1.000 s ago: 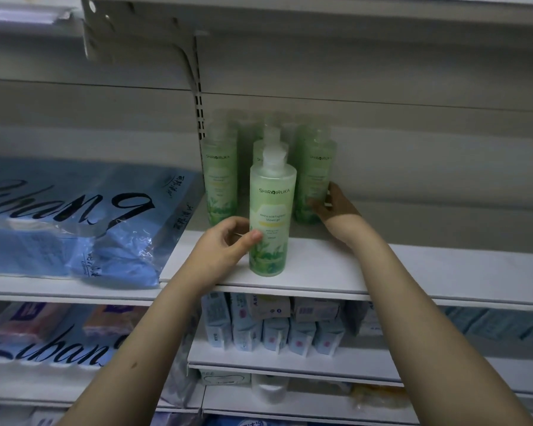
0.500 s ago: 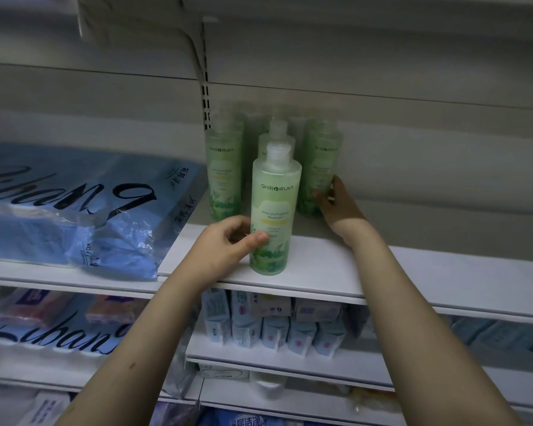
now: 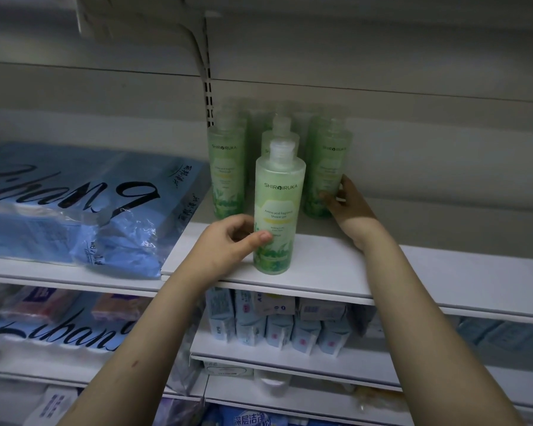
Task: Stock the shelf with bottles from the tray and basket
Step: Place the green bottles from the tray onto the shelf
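Observation:
Several green shower-gel bottles with clear caps stand on the white shelf [image 3: 428,272]. The front bottle [image 3: 278,207] stands upright near the shelf's front edge. My left hand [image 3: 228,244] grips its lower part, thumb across the label. Further back on the right stands another green bottle [image 3: 325,167], and my right hand [image 3: 350,204] holds its lower right side with thumb and fingers. A third bottle [image 3: 227,170] stands at the back left, and one more [image 3: 280,133] is behind the front bottle. The tray and basket are out of view.
Blue plastic-wrapped packs [image 3: 74,204] lie on the shelf to the left, close to the bottles. Small blue and white boxes [image 3: 277,321] fill the shelf below. The upper shelf bracket [image 3: 208,96] rises behind the bottles. Bare shelf extends to the right.
Both hands stay on their bottles. The view has shifted slightly, and the right hand has slid a little lower on the back right bottle.

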